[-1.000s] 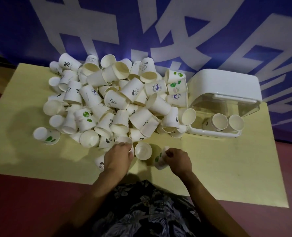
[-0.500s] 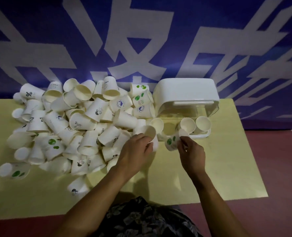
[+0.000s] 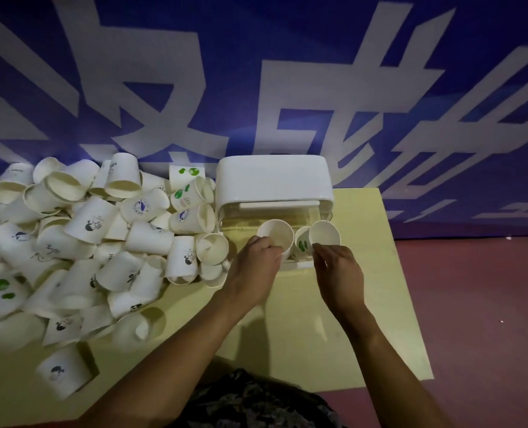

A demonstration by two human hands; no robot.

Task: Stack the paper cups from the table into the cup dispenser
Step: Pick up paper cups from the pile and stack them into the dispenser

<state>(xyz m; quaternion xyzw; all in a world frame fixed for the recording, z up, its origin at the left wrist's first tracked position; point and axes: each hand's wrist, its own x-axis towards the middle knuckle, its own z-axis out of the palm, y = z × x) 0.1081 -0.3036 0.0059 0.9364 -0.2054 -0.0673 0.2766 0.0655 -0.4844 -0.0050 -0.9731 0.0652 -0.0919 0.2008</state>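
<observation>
Left hand (image 3: 254, 263) gripping a plain cup (image 3: 275, 234), right hand (image 3: 338, 273) a green-marked cup (image 3: 303, 244), mouths toward camera.

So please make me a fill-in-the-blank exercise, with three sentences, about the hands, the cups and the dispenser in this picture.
1. The left hand holds a plain white paper ___ at the white plastic cup dispenser.
2. The cup with ___ spots is beside the right hand.
3. The pile of loose paper cups lies on the person's ___ side of the dispenser.

Missing words: cup; green; left

White paper cups (image 3: 80, 239) heaped beside white cup dispenser (image 3: 273, 180)
</observation>
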